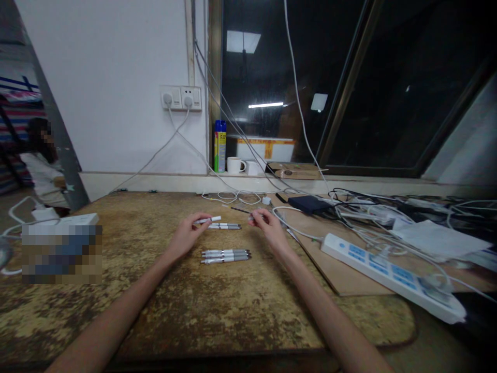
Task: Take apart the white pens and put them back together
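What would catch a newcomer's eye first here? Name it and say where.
First, at the centre, the left hand pinching a white pen-like piece and the right hand a thin dark rod, above the worn table. Next, the grey-and-white pens lying side by side between the forearms. Off to the right, a long white power strip lies slantwise.

Worn table [194,311] with pens [227,258] and a board [344,275], possibly cardboard

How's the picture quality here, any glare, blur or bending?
Head view: bright patches, likely reflections, in the dark window; head view: the pens look soft, no readable print; head view: the window post leans, probably wide-lens distortion; head view: pixel blocks hide a patch at left.
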The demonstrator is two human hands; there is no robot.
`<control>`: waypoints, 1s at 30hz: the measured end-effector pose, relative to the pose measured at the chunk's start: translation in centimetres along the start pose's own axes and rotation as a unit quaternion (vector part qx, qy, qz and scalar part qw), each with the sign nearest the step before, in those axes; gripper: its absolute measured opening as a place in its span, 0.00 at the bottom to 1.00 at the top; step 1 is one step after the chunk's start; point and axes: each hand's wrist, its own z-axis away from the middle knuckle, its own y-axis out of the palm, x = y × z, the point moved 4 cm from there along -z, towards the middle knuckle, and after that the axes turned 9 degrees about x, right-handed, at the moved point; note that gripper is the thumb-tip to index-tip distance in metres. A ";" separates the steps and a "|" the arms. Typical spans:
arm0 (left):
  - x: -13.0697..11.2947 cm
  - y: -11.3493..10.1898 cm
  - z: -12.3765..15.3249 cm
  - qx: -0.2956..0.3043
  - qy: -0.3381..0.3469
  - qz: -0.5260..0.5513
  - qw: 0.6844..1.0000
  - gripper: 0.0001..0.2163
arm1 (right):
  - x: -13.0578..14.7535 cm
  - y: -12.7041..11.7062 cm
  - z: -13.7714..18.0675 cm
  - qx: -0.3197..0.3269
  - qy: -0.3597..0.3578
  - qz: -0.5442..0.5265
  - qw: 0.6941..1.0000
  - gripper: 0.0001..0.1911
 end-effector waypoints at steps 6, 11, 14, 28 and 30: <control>-0.5 0.1 0.1 0.007 0.009 0.009 1.000 0.17 | 0.0 0.0 -0.1 -0.012 -0.004 0.017 1.000 0.25; -0.4 0.0 0.1 0.005 0.008 0.004 1.000 0.16 | 0.0 -0.1 -0.1 -0.009 -0.010 0.022 1.000 0.23; -0.1 0.1 0.0 0.001 0.012 0.000 1.000 0.16 | 0.0 -0.2 -0.1 -0.007 -0.013 0.023 1.000 0.22; 0.3 0.2 0.0 -0.003 0.021 0.005 1.000 0.16 | -0.3 -0.3 -0.1 -0.015 -0.019 0.015 1.000 0.22; 0.3 0.2 0.0 -0.003 0.018 0.004 1.000 0.16 | -0.2 -0.3 -0.1 -0.017 -0.017 0.018 1.000 0.22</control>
